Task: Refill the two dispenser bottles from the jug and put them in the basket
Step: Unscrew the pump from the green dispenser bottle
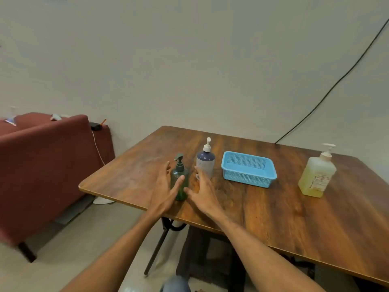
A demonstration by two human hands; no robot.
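Fingers (165, 170) straight, spread, left hand (163, 193) and right hand (203, 193) beside green bottle (178, 172); yellow liquid (311, 187) in jug (318, 173).

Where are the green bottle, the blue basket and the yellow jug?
green bottle (180, 171): head view, on its shoulder below the pump.
blue basket (248, 179): head view, on its near wall.
yellow jug (315, 175): head view, on its body.

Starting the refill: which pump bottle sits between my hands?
The dark green bottle; the blue-and-white bottle and yellow jug stand farther right.
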